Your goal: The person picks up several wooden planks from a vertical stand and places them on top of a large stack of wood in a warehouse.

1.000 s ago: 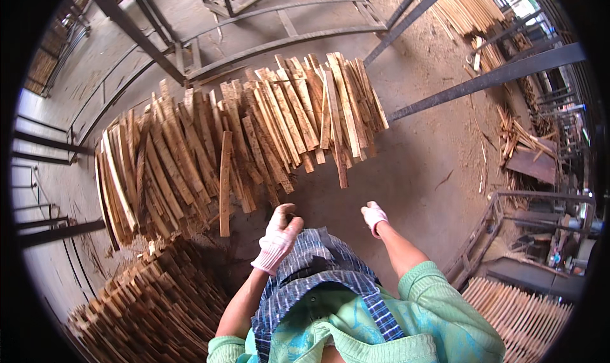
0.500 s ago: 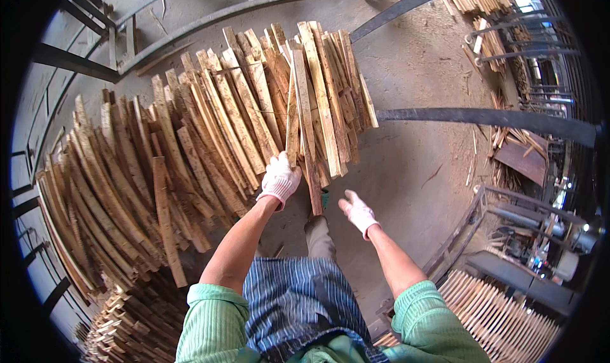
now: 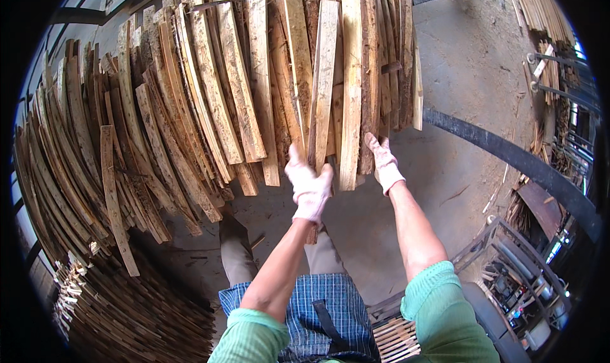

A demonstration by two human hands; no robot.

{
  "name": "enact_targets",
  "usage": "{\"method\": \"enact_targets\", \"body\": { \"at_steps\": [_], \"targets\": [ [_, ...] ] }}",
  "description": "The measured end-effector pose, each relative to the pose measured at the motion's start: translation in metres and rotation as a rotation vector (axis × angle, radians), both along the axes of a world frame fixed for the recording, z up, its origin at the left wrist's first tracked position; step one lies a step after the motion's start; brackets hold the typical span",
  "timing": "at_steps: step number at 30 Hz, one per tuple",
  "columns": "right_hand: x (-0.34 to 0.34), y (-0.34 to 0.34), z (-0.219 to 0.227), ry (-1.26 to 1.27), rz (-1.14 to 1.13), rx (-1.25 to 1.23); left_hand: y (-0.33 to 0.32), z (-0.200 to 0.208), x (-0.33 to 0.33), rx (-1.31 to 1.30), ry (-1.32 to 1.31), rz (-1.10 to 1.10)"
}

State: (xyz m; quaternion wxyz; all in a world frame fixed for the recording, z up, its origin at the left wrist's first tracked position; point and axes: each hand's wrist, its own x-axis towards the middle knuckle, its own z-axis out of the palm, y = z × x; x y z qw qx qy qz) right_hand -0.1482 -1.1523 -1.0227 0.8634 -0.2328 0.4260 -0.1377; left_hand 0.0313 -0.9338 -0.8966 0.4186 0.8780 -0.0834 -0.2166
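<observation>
Comparing the views, we noted that both hands had advanced to the stack of wooden strips (image 3: 235, 89). One second earlier, the left hand (image 3: 311, 184) and the right hand (image 3: 384, 163) were apart from it, near the apron (image 3: 298, 302); half a second earlier, only the left hand was at the strip ends. We judged that the work had therefore passed from approach to two-handed handling at the stack's right-hand portion. The stack lay directly ahead of the person, its near ends toward the hands.

We found the left thumb and forefinger set wide apart in a V, with the lower end of a pale strip (image 3: 325, 70) between them. A darker strip end (image 3: 312, 236) showed below the palm. Because the left hand was blurred, we could not confirm whether its hidden fingers bore on either piece. We observed the right fingers extended, not curled, with the thumb slightly apart, their tips beside the near end of a bark-brown strip (image 3: 367, 96); contact appeared likely.
</observation>
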Motion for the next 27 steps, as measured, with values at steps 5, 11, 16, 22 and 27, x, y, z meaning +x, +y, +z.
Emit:
{"method": "enact_targets", "body": {
  "at_steps": [5,11,16,22,27],
  "targets": [
    [0.076,0.007,0.077,0.767,0.73,-0.441,0.058,0.012,0.025,0.121,0.908,0.104],
    [0.067,0.01,0.082,0.336,0.437,-0.191,0.049,-0.036,0.034,0.018,1.001,0.054],
    [0.094,0.028,0.134,0.307,0.57,-0.159,0.065,-0.005,0.032,0.02,1.054,0.151],
    [0.144,0.094,0.263,0.377,0.638,-0.106,0.111,0.102,0.053,-0.386,1.051,0.192],
    [0.203,0.092,0.227,0.486,0.31,-0.02,0.096,0.14,0.162,-0.356,1.365,0.328]
  ]
}}
